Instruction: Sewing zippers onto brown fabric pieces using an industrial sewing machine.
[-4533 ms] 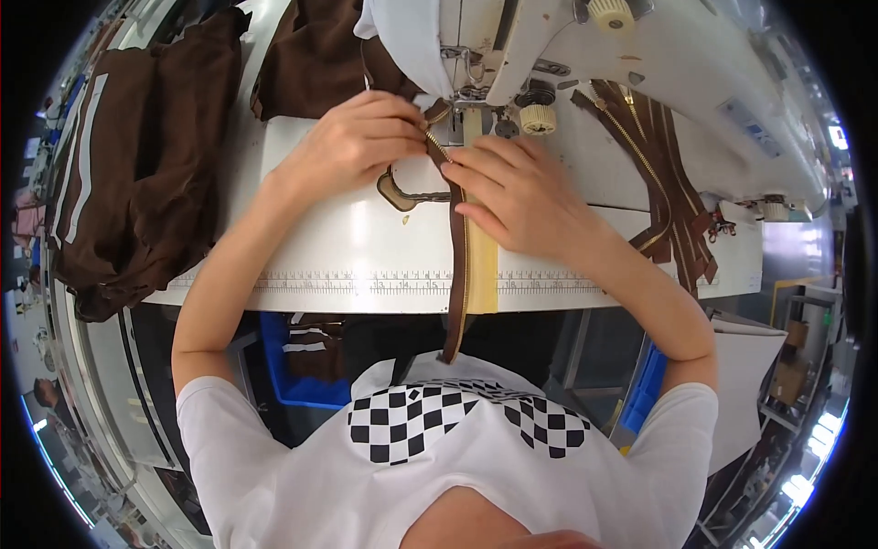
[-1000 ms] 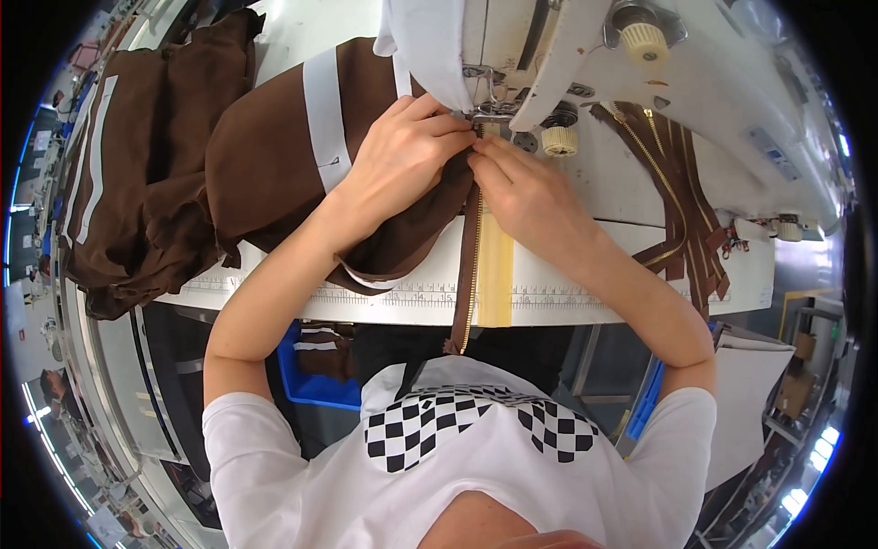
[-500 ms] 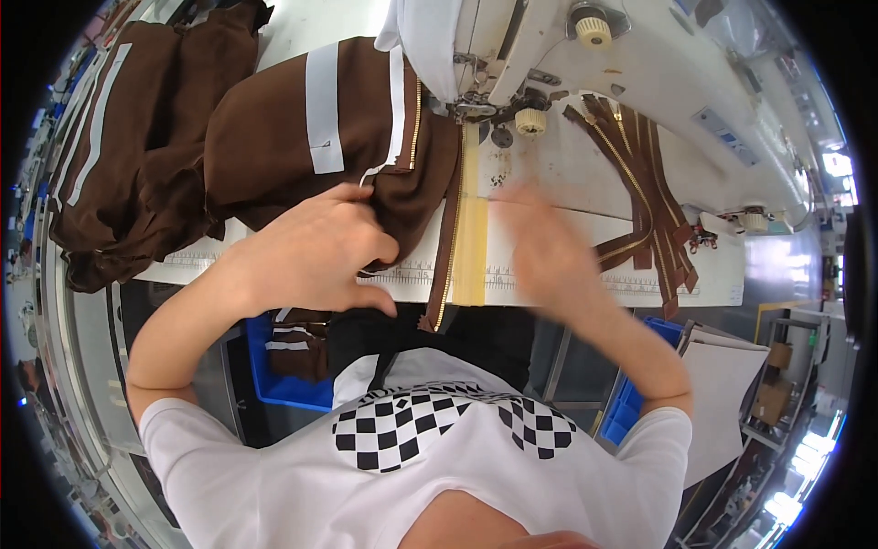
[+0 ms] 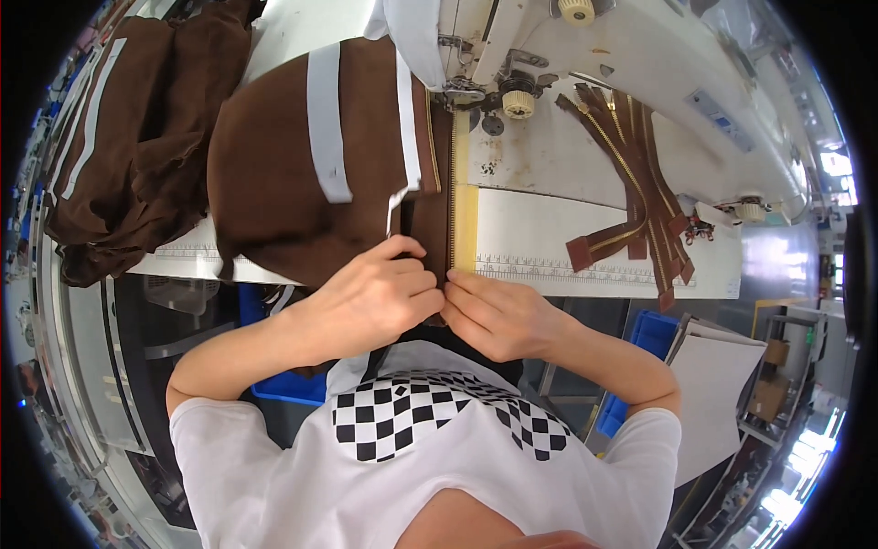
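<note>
Brown fabric (image 4: 274,137) with a grey-white stripe and a narrower white strip lies under the sewing machine head (image 4: 466,87). A brown zipper (image 4: 451,201) with gold teeth runs down from the machine towards me, beside a yellow strip (image 4: 466,220) on the table. My left hand (image 4: 389,288) is closed on the fabric's near edge, close to the zipper's lower end. Above its fingers rises a thin white piece (image 4: 393,210) whose kind I cannot make out. My right hand (image 4: 498,316) pinches the zipper's near end, fingertips almost touching the left hand's. Both hands hide that end.
Several loose brown zippers (image 4: 631,183) lie crossed on the right of the white table (image 4: 549,215). More brown striped fabric (image 4: 137,146) is heaped at left. Printed rulers (image 4: 549,268) follow the front edge. Blue bins (image 4: 654,334) stand below the table.
My right hand has come left to the zipper's end and closed on it. My left hand has moved right and closed, and the fabric has been drawn towards me and straightened alongside the zipper.
</note>
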The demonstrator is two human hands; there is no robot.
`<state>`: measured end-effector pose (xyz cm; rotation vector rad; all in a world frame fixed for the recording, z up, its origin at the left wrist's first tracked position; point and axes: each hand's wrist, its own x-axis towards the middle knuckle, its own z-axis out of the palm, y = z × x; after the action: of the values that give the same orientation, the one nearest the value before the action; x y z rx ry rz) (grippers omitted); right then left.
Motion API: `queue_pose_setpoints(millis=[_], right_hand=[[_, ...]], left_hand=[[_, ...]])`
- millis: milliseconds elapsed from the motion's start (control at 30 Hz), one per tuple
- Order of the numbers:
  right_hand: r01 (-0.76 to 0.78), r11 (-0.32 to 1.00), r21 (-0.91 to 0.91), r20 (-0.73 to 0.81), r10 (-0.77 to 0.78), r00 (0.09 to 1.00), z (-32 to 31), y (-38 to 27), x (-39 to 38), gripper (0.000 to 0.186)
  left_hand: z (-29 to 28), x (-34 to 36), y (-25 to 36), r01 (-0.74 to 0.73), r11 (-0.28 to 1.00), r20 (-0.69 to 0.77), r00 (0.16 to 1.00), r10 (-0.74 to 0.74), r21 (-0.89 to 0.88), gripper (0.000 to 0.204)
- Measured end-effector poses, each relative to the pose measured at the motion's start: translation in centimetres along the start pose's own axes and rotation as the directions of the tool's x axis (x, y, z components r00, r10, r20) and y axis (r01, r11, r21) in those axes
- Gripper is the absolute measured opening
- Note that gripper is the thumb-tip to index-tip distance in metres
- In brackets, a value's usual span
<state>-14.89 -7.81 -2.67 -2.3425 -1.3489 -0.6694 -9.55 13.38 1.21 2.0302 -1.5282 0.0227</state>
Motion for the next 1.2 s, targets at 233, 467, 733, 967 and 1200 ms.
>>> queue_pose_setpoints(millis=[233, 467, 733, 967, 1200], right_hand=[[0.046, 0.999, 0.019, -0.017, -0.046, 0.999, 0.0, 0.1, 0.4, 0.015], [0.115, 0.993, -0.022, 0.042, -0.114, 0.993, -0.4, 0.1, 0.6, 0.02], [0.059, 0.997, 0.052, 0.014, -0.06, 0.998, -0.9, 0.1, 0.0, 0.018], [0.029, 1.0, 0.006, 0.081, -0.029, 0.996, -1.0, 0.0, 0.1, 0.016], [-0.041, 0.999, 0.015, 0.041, 0.04, 0.998, -0.7, 2.4, 1.5, 0.018]], left_hand=[[-0.2, -0.4, -0.2, 0.047, 0.999, -0.104, 0.993, -0.048, -0.007, 0.016], [-17.1, 3.6, -9.3, 0.6, 0.726, -0.583, 0.738, -0.34, 0.336, 0.014], [-0.9, 0.0, 0.9, -0.012, 1.0, -0.08, 0.997, 0.014, 0.015, 0.016], [1.1, -1.2, -0.3, -0.013, 1.0, -0.126, 0.992, 0.015, 0.022, 0.021], [-0.4, -0.2, -2.8, 0.001, 1.0, -0.154, 0.988, -0.006, -0.029, 0.014]])
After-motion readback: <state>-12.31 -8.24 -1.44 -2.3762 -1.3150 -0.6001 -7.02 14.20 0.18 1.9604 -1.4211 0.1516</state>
